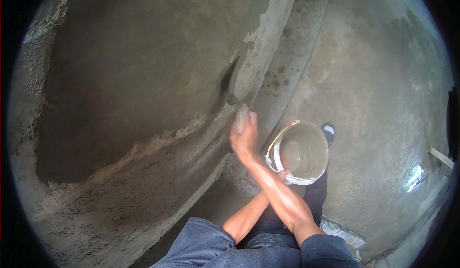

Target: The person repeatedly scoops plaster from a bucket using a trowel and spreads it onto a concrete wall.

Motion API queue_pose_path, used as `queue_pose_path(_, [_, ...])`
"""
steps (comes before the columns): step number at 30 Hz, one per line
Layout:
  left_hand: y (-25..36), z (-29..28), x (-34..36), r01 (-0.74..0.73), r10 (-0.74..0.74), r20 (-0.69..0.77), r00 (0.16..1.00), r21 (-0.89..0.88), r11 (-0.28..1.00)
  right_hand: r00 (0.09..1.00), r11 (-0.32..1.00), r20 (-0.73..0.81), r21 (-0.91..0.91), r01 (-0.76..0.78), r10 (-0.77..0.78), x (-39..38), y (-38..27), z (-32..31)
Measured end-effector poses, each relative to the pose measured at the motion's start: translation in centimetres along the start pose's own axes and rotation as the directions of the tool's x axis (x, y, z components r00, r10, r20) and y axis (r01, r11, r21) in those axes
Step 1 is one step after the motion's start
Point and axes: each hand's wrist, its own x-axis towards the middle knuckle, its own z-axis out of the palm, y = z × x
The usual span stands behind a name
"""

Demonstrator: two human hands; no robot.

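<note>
My right hand (244, 135) is closed around the handle of a trowel, its arm crossing over my left arm. The trowel's thin dark blade (229, 79) lies up against the grey plastered wall (143, 57), near its right edge. With my left hand (284, 175) I grip the near rim of a white bucket (315, 176); only some fingers show there. Wet grey mortar (296, 155) covers part of the bucket's inside. A yellowish bail handle (274, 141) hangs at the bucket's left side.
A rough, unsmoothed band (120, 191) runs below the darker, smooth plaster. The grey concrete floor (369, 100) spreads to the right, with a wet shiny patch (414, 178). My shoe (328, 130) shows beside the bucket. A pale strip of board (441, 158) lies at the far right.
</note>
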Motion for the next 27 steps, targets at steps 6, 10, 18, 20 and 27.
queue_pose_path(6, [1.3, 3.0, -2.7, 0.058, -0.063, -0.033, 0.997, -0.121, 0.991, 0.983, 0.978, -0.069, 0.116, 0.175, -0.168, -5.2, -1.2, 0.9])
queue_pose_path(10, [0.9, 2.3, -1.6, 0.071, -0.062, 0.060, 0.996, -0.156, 0.985, 0.993, 0.959, -0.112, 0.284, -0.001, 0.035, -3.6, -0.3, -0.2])
queue_pose_path(18, [0.6, 0.0, -0.2, 0.015, -0.014, -0.009, 1.000, 0.161, 0.987, 0.993, 0.978, -0.086, 0.187, 0.097, -0.082, 2.5, -0.9, 0.5])
queue_pose_path(20, [1.2, 0.1, -0.8, 0.011, -0.016, 0.016, 1.000, 0.282, 0.959, 0.992, 0.967, -0.071, 0.227, 0.119, -0.105, 1.3, -2.9, 0.4])
queue_pose_path(27, [2.1, 2.2, -2.8, 0.064, -0.062, 0.047, 0.997, -0.036, 0.997, 0.977, 0.942, -0.197, 0.308, 0.135, -0.075, 0.1, -3.1, -0.3])
